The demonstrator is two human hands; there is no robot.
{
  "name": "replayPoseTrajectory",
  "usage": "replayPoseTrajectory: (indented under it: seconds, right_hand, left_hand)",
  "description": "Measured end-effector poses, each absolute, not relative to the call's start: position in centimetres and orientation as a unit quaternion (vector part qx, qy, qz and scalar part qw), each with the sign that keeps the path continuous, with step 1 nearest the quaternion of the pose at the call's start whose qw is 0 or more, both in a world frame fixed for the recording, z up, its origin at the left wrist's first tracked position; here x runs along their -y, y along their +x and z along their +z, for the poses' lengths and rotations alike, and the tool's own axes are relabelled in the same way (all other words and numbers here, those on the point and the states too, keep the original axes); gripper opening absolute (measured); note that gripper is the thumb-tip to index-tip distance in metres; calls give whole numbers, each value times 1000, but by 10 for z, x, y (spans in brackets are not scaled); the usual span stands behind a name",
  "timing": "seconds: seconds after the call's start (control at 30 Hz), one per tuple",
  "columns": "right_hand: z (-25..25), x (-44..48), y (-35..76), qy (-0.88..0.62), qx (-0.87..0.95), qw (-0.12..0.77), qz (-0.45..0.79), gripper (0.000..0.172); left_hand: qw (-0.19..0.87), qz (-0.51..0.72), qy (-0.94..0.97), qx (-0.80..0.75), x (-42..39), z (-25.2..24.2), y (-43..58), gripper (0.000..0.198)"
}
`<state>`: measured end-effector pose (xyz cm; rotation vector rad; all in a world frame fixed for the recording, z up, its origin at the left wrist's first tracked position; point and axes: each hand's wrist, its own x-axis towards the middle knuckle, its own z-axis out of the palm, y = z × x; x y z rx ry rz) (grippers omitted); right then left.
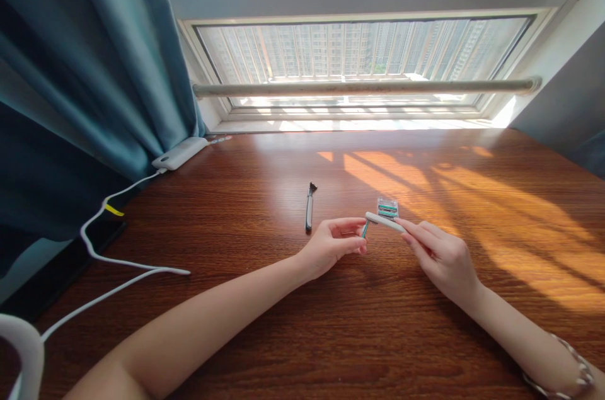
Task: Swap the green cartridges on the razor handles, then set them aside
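Observation:
My left hand is closed, pinching a small teal razor cartridge between thumb and fingers. A small white brush is gripped by its handle in my right hand, also closed. The dark bristles under the brush head are at the cartridge, close to or touching its upper end. Left of my hands lies a grey and black razor handle on the table. Just behind the brush sits a clear case with teal razor cartridges in it, its near edge partly hidden by the brush.
The brown wooden table has sunlight across its right side. A white power bank with a white cable lies at the left by the blue curtain. A white curved object stands at the lower left. Behind is a window.

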<state>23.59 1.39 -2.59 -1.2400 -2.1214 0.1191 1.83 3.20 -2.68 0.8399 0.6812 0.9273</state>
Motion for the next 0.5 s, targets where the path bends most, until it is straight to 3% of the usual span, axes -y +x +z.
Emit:
replayPoseTrajectory:
  seconds: [0.5]
  right_hand:
    - [-26,-14,236,-455,824,335,44,31]
  left_hand:
    - [730,441,396,-339,-35,-30,17,35]
